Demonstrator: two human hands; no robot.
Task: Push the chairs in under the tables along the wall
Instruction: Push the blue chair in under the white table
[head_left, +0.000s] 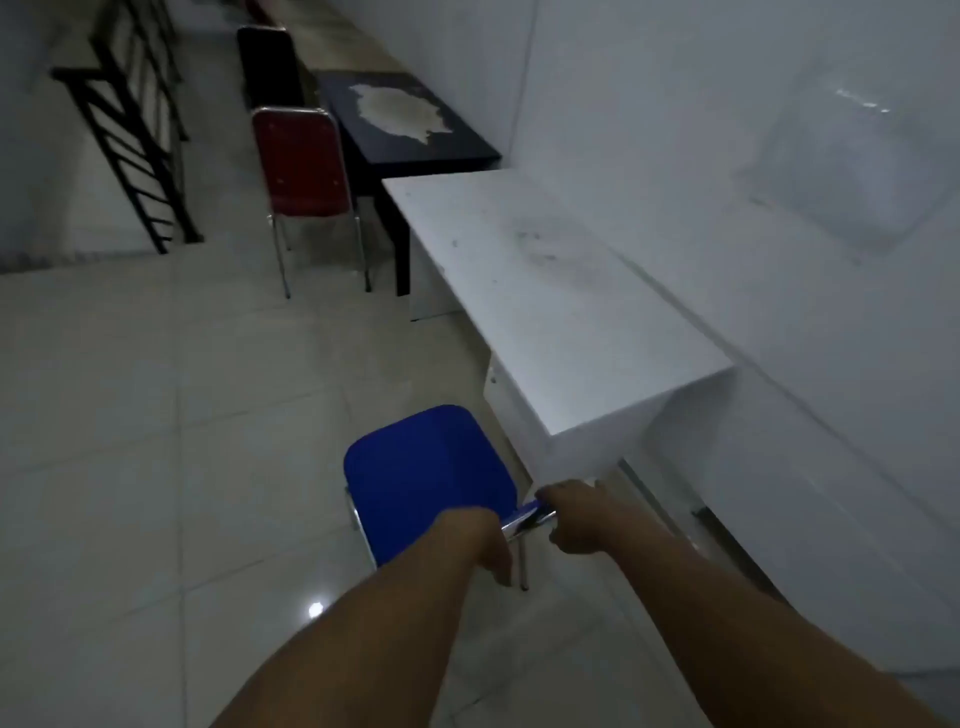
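A blue chair (426, 473) with a chrome frame stands on the tiled floor beside the near corner of a white table (545, 291) set against the wall. My left hand (485, 540) and my right hand (579, 514) both grip the top of its backrest. The seat lies outside the table's edge. Farther along the wall a red chair (298, 161) stands at a dark table (405, 124) with a worn pale patch on top. Behind it is a black chair (270, 65).
The white wall (727, 130) runs along the right side. A black metal stair railing (130, 130) stands at the far left. Pale floor tiles (156, 415) spread between the railing and the tables.
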